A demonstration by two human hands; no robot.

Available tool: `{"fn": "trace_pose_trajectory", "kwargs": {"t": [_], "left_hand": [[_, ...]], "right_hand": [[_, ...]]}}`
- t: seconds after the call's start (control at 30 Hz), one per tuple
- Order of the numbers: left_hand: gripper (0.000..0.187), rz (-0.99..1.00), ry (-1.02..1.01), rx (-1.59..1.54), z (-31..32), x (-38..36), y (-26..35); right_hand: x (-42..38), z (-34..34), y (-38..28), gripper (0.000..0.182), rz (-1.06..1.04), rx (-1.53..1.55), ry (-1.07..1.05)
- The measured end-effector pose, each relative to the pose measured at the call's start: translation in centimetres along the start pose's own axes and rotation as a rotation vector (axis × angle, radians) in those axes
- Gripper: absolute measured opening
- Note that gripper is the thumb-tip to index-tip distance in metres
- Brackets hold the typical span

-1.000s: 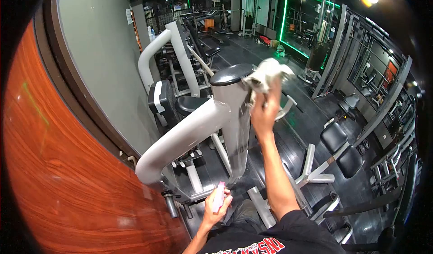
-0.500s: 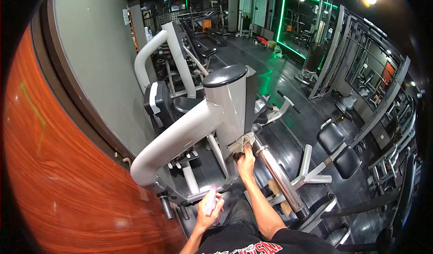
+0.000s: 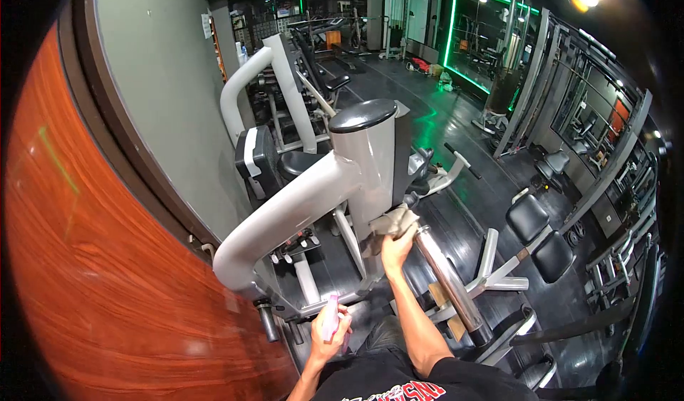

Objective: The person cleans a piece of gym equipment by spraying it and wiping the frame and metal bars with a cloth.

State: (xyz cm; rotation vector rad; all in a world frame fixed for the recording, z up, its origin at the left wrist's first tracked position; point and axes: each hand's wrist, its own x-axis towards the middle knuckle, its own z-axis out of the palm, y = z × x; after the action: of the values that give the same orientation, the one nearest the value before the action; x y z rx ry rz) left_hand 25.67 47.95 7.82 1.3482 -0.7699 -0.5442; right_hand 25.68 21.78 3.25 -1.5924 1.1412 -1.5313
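Note:
A crumpled beige cloth (image 3: 394, 222) is bunched in my right hand (image 3: 397, 253), whose fingers are closed on it. The cloth lies against the lower part of the machine's thick grey post (image 3: 365, 162), beside a chrome bar (image 3: 447, 278). Lower and to the left, close to my body, my left hand (image 3: 325, 338) is wrapped around a pink and whitish spray bottle (image 3: 331, 318). The bottle stands roughly upright, its lower part hidden by the fingers.
A curved grey frame tube (image 3: 285, 219) sweeps left from the post. Reddish wood panelling (image 3: 135, 280) borders the left side. To the right stands a bench with black pads (image 3: 527, 217). More gym machines and a green-lit mirror (image 3: 484, 41) are farther back.
My right hand and the cloth have shifted slightly right and a little up along the post, and the cloth is more spread. My left hand keeps the bottle. The view has shifted slightly.

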Motion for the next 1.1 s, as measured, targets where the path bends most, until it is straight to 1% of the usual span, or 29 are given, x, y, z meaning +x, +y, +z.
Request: {"fn": "trace_pose_trajectory", "kwargs": {"t": [0.07,0.13,0.17,0.2,0.27,0.33,0.4,0.47,0.5,0.53,0.6,0.67,0.77,0.83,0.87,0.93,1.0,1.03,1.07,1.1], "left_hand": [[0.018,-0.015,0.012,0.004,-0.4,-0.3,-0.2],[0.018,-0.031,0.022,0.01,-0.7,-0.4,-0.4],[0.018,-0.027,0.046,-0.011,-0.7,-0.5,-0.5],[0.019,-0.023,0.07,-0.031,-0.7,-0.6,-0.6],[0.02,-0.023,0.074,-0.034,-0.9,-0.6,-0.4],[0.02,-0.018,0.079,-0.034,-1.1,-0.5,-0.2],[0.02,-0.012,0.099,-0.026,-1.2,-0.6,-0.1],[0.02,-0.016,0.102,-0.009,-1.4,-0.6,-0.2],[0.02,-0.019,0.099,0.008,-1.5,-0.6,-0.2],[0.02,-0.019,0.101,0.008,-1.6,-0.6,-0.4],[0.02,-0.023,0.122,0.003,-1.7,-0.6,-0.9],[0.019,-0.023,0.127,-0.01,-1.9,-0.5,-0.9],[0.018,-0.018,0.122,-0.034,-1.8,-0.2,-1.0],[0.018,-0.016,0.114,-0.043,-1.5,-0.1,-1.1],[0.018,-0.019,0.091,-0.038,-1.4,0.0,-1.0],[0.018,-0.022,0.067,-0.032,-1.2,0.2,-0.9],[0.018,-0.042,0.037,-0.007,-0.9,0.3,-0.8],[0.018,-0.04,0.033,-0.007,-0.7,0.4,-0.6],[0.017,-0.024,0.022,0.014,-0.6,0.5,-0.3],[0.017,-0.008,0.015,0.038,-0.5,0.5,-0.1]], "right_hand": [[0.7,-0.3,-1.2,0.062,-0.028,0.056,0.104],[2.2,-0.7,-4.1,0.061,-0.167,0.275,0.115],[3.4,-0.8,-5.4,0.068,-0.285,0.342,0.11],[4.3,-1.0,-8.1,0.061,-0.358,0.38,0.14],[6.8,-1.3,-11.8,0.05,-0.419,0.496,0.092],[8.4,-0.2,-14.7,0.055,-0.45,0.629,0.024],[11.0,1.9,-12.1,0.052,-0.531,0.263,-0.078],[10.4,0.8,-19.2,0.048,-0.842,0.03,0.068],[10.0,1.4,-18.1,0.054,-0.801,0.063,0.078],[9.9,1.8,-15.8,0.049,-0.817,-0.016,0.078],[8.7,1.4,-12.9,0.045,-0.731,-0.055,-0.019],[6.0,2.0,-8.2,0.044,-0.745,-0.049,0.064],[0.8,1.6,0.0,0.05,-0.399,-0.128,-0.092],[-1.5,0.4,2.5,0.051,-0.237,-0.092,-0.181],[-2.1,0.2,3.5,0.052,-0.21,-0.076,-0.159],[-1.9,-1.9,1.5,0.051,0.115,-0.057,-0.301],[-0.3,-3.0,-2.1,0.045,0.348,-0.186,-0.277],[0.5,-2.5,-0.9,0.045,0.171,0.092,-0.179],[1.5,-1.8,0.2,0.046,0.02,0.268,-0.078],[2.3,-2.4,-3.9,0.049,0.028,0.225,-0.006]]}}
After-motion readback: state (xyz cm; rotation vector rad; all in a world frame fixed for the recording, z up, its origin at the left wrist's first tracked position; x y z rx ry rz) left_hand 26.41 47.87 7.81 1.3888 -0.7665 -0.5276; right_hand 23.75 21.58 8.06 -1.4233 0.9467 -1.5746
